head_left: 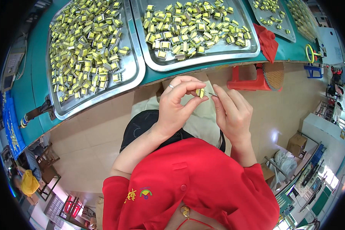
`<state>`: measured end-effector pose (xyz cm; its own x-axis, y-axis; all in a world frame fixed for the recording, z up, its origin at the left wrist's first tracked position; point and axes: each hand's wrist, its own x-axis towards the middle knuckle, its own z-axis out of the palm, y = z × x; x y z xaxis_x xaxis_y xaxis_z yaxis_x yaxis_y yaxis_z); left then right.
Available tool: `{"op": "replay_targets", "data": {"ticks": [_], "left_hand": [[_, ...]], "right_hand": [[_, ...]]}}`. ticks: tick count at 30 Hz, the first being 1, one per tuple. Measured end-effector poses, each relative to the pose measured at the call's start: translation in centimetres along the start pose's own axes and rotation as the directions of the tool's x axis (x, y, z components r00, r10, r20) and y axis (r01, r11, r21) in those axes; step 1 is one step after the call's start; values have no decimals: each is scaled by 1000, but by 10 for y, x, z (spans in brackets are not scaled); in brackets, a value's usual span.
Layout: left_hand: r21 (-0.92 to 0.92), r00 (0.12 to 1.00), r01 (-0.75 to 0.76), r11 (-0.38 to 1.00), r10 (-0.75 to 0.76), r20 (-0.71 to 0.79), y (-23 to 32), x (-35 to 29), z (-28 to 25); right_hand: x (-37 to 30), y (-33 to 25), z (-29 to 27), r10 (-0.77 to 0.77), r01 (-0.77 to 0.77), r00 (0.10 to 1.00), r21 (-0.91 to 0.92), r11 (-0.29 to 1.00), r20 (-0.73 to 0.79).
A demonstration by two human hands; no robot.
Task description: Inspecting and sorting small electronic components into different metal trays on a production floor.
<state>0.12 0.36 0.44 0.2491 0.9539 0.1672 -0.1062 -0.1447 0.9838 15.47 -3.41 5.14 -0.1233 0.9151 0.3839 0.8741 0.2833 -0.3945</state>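
My left hand [177,103] pinches a small transformer [200,93] wrapped in yellow tape between thumb and fingertips, above my lap. Close beside it, my right hand [235,112] is closed on a thin metal tool [211,94] whose tip points at the transformer. The tool is too small to tell its exact kind, and I cannot tell whether it touches the pins. Beyond my hands, many similar yellow transformers lie heaped in a left metal tray [138,71] and a right metal tray [168,67].
The trays stand on a green-topped table [153,76]. A third tray [289,35] and a red cloth [267,42] lie at the far right, near yellow-handled scissors [309,53]. A red stool [247,78] stands under the table edge. Another person in yellow [29,183] sits at lower left.
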Motion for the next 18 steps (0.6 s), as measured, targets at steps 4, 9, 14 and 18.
{"op": "replay_targets", "data": {"ticks": [4, 9, 14, 18], "left_hand": [[16, 1000, -9, 1000, 9, 12, 0, -1, -1], [11, 1000, 12, 1000, -12, 26, 2, -2, -1], [16, 1000, -2, 1000, 2, 20, 1, 1, -2], [-10, 998, 36, 999, -36, 46, 0, 3, 0]], "right_hand": [[0, -1, -1, -7, 7, 1000, -1, 1000, 21], [1, 0, -3, -31, 31, 999, -2, 1000, 40], [0, 2, 2, -13, 13, 1000, 10, 1000, -14], [-4, 4, -3, 131, -153, 986, 242, 958, 105]]}}
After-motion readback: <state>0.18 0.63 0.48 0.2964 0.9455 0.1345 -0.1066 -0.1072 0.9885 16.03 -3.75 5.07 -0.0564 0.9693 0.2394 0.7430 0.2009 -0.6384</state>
